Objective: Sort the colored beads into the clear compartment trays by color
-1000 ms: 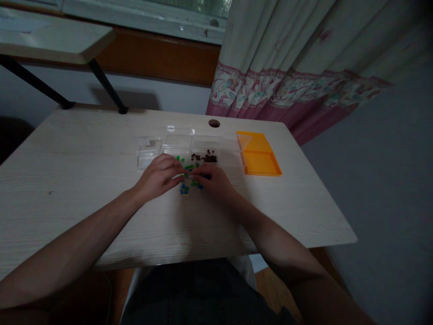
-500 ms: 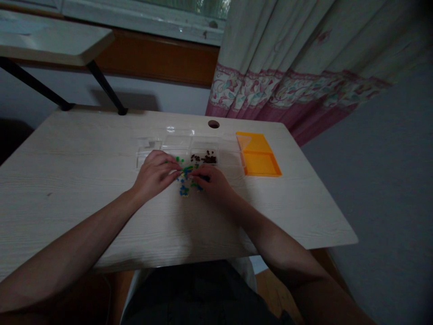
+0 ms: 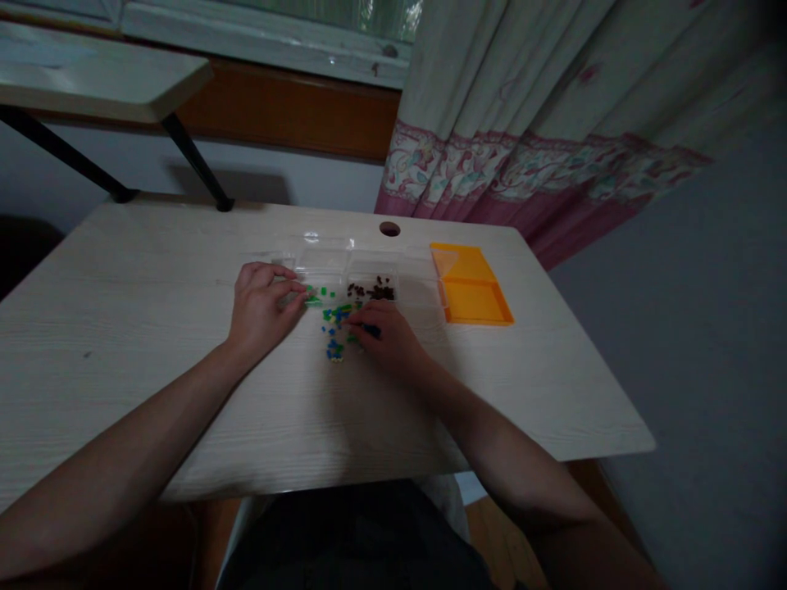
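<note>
A small heap of green, blue and yellow beads (image 3: pixel 335 328) lies on the pale wooden table (image 3: pixel 153 344). My left hand (image 3: pixel 261 305) reaches over the near edge of a clear compartment box (image 3: pixel 325 266), fingers pinched on a green bead at its tip. My right hand (image 3: pixel 384 332) rests on the right side of the heap, fingers curled down onto the beads. One compartment holds dark brown beads (image 3: pixel 372 288); a few green beads (image 3: pixel 321 292) lie in the one beside it.
An orange plastic box (image 3: pixel 470 285) lies open to the right of the clear box. A cable hole (image 3: pixel 389 229) sits near the table's far edge. A flowered curtain (image 3: pixel 522 123) hangs behind, and a second table (image 3: pixel 92 78) stands at the back left.
My left hand has drawn away from the heap, up and to the left, to the clear box. The right hand has stayed on the beads.
</note>
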A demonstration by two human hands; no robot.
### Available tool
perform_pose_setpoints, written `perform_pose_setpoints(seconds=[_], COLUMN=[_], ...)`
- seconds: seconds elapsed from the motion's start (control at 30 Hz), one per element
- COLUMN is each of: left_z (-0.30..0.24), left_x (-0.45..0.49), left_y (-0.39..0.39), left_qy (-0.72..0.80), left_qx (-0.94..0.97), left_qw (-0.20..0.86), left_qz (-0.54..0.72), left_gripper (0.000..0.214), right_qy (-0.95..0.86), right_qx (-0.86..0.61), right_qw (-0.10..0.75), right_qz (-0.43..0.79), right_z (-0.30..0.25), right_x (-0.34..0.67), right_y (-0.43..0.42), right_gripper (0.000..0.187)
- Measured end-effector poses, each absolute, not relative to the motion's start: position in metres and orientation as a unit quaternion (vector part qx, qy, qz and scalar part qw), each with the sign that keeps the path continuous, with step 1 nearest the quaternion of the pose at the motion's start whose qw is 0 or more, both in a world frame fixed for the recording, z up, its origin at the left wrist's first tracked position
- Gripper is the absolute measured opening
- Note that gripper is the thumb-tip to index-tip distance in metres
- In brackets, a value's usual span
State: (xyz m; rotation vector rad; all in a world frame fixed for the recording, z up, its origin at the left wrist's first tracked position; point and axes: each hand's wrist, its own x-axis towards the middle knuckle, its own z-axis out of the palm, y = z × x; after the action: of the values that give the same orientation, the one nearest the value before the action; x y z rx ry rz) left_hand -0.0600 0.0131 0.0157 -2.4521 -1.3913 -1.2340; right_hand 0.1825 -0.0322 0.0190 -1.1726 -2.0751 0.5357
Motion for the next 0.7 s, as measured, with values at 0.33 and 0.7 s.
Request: perform_pose_setpoints(seconds=[0.33, 0.7], left_z=[0.016, 0.025], left_x=[-0.059, -0.050], left_y=[0.013, 0.004], left_qy=[-0.461, -0.376], left_qx=[-0.793, -0.852], left_qw=[0.005, -0.057], left_qz=[-0.397, -0.361], left_gripper=[0.012, 0.021], right_qy=[-0.817, -0.845], right_qx=[-0.438, -0.429], right_qw=[0.333, 0.289], right_qz=[0.171, 0.138], right_z=[0.016, 0.015], right_x=[0.185, 0.187], right_y=[-0.031, -0.030], right_gripper=[0.014, 0.015])
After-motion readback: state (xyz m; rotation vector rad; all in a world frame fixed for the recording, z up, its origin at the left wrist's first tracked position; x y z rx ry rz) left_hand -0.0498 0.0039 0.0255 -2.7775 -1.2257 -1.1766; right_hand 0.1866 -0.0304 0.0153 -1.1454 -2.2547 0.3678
